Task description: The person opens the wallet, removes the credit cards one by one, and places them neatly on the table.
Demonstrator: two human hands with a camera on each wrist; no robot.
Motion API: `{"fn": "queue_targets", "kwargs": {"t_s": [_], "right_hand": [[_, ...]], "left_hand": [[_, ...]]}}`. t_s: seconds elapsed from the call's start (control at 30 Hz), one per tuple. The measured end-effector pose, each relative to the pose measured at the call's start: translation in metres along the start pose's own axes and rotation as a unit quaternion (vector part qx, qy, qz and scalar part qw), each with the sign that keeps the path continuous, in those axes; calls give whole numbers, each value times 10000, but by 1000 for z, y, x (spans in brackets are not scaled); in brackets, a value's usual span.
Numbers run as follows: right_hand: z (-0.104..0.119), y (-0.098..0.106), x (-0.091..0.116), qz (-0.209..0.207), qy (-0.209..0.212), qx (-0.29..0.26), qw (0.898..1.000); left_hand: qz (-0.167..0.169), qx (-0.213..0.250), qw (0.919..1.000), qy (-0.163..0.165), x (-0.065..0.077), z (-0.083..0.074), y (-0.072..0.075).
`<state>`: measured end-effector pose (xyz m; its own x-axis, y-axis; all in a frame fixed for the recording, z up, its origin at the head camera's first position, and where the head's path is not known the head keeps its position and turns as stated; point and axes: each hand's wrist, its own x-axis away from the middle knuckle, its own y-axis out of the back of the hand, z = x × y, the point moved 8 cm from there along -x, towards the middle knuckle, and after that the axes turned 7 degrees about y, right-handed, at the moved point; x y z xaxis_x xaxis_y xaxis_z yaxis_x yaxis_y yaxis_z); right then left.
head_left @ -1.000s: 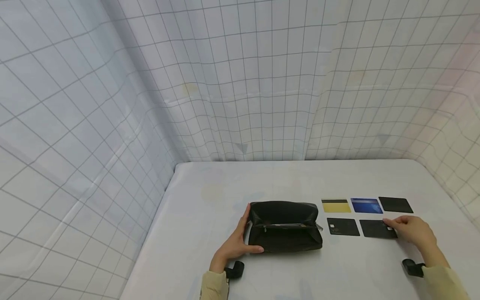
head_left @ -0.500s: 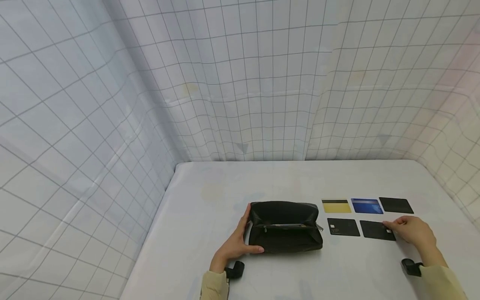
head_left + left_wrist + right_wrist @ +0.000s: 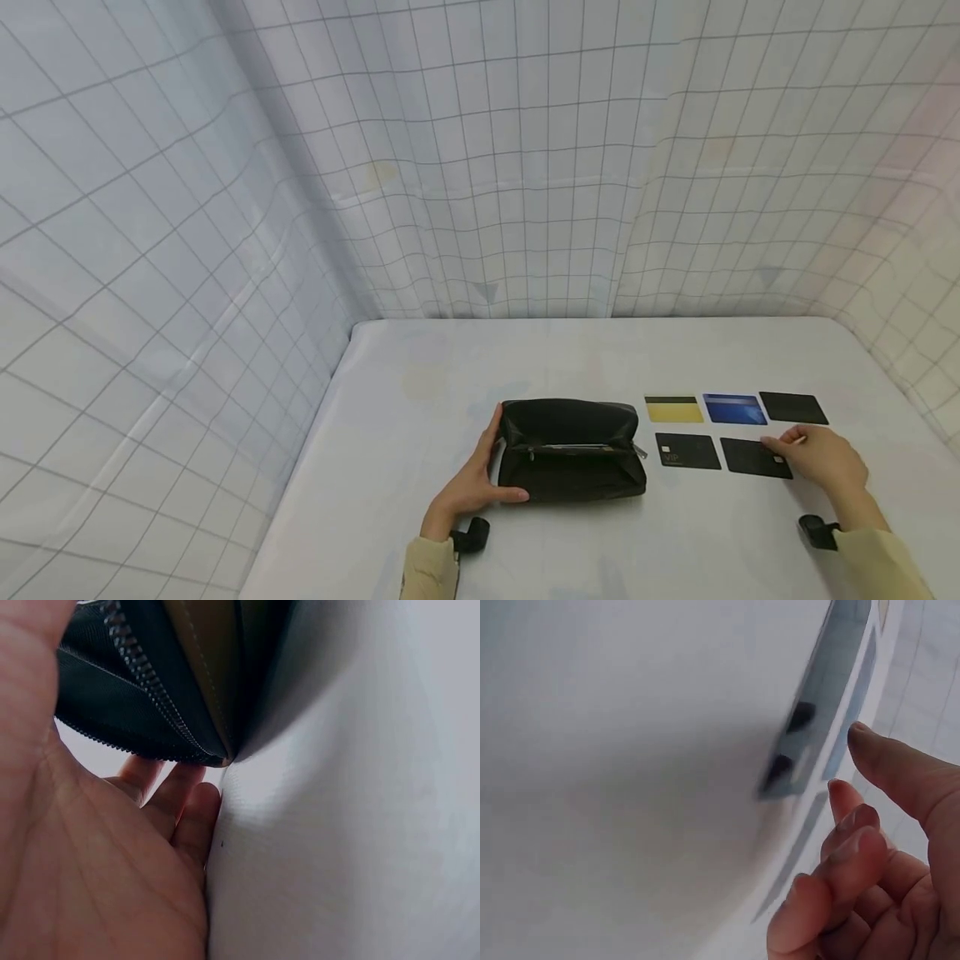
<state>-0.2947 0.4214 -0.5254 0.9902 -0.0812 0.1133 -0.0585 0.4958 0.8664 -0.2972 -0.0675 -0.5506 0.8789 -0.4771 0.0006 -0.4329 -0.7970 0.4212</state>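
A black zip wallet (image 3: 572, 483) stands gaping on the white table in the head view. My left hand (image 3: 468, 487) grips its left end, thumb along the front and fingers reaching to the back corner. In the left wrist view the wallet's zip teeth and a brown inner panel (image 3: 201, 671) show close to the fingers (image 3: 199, 814). To the right, my right hand (image 3: 825, 460) hovers at the right end of a flat black card (image 3: 750, 458), its fingertips overlapping the card's upper edge. The right wrist view shows thumb and forefinger apart, nothing between them.
A black VIP card (image 3: 687, 451) lies between the wallet and the black card. Behind them sit a yellow card (image 3: 673, 410), a blue card (image 3: 733, 409) and another black card (image 3: 793, 407). Gridded white curtains (image 3: 480, 167) surround the table (image 3: 420, 367).
My right hand has shifted slightly left at the lower right black card, whose chip end shows more. The left hand and wallet stay put.
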Motion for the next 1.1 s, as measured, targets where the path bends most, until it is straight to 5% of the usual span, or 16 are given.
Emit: {"fn": "queue_targets", "kwargs": {"t_s": [0.13, 0.43, 0.67, 0.87, 1.1], "right_hand": [[29, 0, 0, -142, 308, 177, 9993], [141, -15, -1, -331, 1755, -250, 9836], [213, -37, 1, 494, 2473, -992, 9626], [247, -62, 2, 1346, 2711, -1010, 9477], [258, -73, 4, 1198, 2377, -340, 9633]], "left_hand": [[22, -9, 10000, 47, -1, 2, -1], [25, 10, 10000, -69, -1, 1, -1], [18, 4, 9999, -167, -2, 1, 0], [17, 35, 9998, -172, -1, 0, 1], [-5, -17, 10000, -5, 1, 0, 0]]}}
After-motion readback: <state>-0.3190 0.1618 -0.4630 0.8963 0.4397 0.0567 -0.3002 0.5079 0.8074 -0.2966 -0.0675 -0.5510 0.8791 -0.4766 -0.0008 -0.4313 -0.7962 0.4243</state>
